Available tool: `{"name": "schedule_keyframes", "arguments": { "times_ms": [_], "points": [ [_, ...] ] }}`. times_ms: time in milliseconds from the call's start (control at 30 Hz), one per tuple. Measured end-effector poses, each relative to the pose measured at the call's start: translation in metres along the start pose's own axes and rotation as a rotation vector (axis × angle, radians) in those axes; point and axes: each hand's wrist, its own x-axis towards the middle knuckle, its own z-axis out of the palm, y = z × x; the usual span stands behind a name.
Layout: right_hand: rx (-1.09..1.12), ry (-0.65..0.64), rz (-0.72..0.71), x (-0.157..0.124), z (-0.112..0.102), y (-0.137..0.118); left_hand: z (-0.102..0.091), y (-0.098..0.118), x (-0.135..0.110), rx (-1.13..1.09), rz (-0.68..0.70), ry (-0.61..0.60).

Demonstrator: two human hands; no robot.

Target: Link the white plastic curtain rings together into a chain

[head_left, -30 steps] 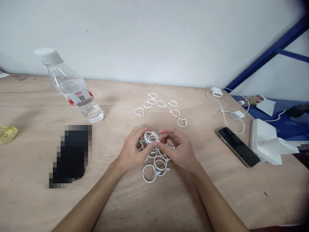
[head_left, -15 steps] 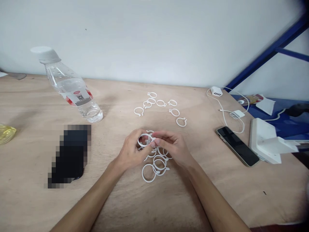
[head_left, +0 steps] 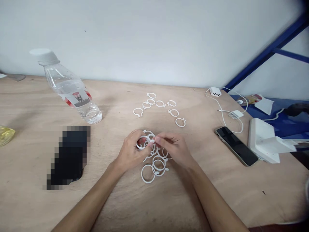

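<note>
Above a small pile of white plastic ring clips, my left hand (head_left: pixel 132 149) is closed on one ring clip (head_left: pixel 151 141), its thumb near the small clasp tabs. The thumb and finger of my right hand (head_left: pixel 175 149) pinch together at the right side of those same tabs. Part of the held ring is hidden by my left fingers. Beneath and between both hands lie several overlapping ring clips (head_left: pixel 141 174), partly covered by the fingers. Farther back on the wooden table (head_left: pixel 116 199), several more ring clips (head_left: pixel 180 126) lie spread out, some with their tabs apart.
A clear water bottle (head_left: pixel 78 96) stands at the left, with a dark pixelated object (head_left: pixel 70 154) in front of it. At the right are a phone (head_left: pixel 236 146), a white power adapter (head_left: pixel 262 138) and a charger (head_left: pixel 215 91) with a cable. A wall bounds the back.
The held ring clip has tilted flatter between my hands, and its tabs show more clearly. The whole view has shifted slightly; the other things stay in place.
</note>
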Motion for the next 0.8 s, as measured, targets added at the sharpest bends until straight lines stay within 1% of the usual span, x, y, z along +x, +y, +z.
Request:
{"name": "schedule_keyframes", "arguments": {
  "times_ms": [67,100,133,167,200,267,300,367,400,500,600,700,800],
  "points": [
    [-0.190,0.233,-0.021,0.005,-0.014,0.006,0.001,0.000,0.000,0.032,0.001,0.017],
    [-0.315,0.368,-0.042,0.007,-0.023,0.010,0.002,-0.001,0.000,0.045,0.010,0.024],
    [-0.454,0.477,-0.055,0.009,-0.032,0.015,0.002,-0.001,0.000,0.058,0.022,0.027],
    [-0.603,0.546,-0.038,0.011,-0.041,0.020,0.002,-0.001,0.000,0.068,0.035,0.029],
    [-0.742,0.572,0.006,0.013,-0.049,0.024,0.002,-0.001,0.000,0.077,0.049,0.026],
    [-0.935,0.563,0.111,0.015,-0.061,0.030,0.002,-0.002,0.000,0.084,0.071,0.006],
    [-0.985,0.539,0.151,0.016,-0.065,0.032,0.002,-0.002,0.000,0.081,0.080,-0.006],
    [-1.028,0.496,0.169,0.017,-0.065,0.034,0.002,-0.002,0.000,0.071,0.095,-0.034],
    [-1.034,0.479,0.147,0.018,-0.063,0.034,0.001,-0.002,-0.001,0.069,0.100,-0.048],
    [-0.960,0.449,-0.016,0.019,-0.046,0.033,0.000,-0.003,-0.001,0.081,0.110,-0.086],
    [-0.786,0.432,-0.260,0.014,-0.021,0.028,-0.001,-0.002,-0.001,0.082,0.110,-0.097],
    [-0.698,0.355,-0.499,0.005,0.003,0.020,-0.001,-0.002,-0.001,0.029,0.093,-0.046],
    [-0.610,0.262,-0.633,-0.002,0.018,0.014,-0.001,-0.002,0.000,-0.053,0.071,0.031]
  ]
}}
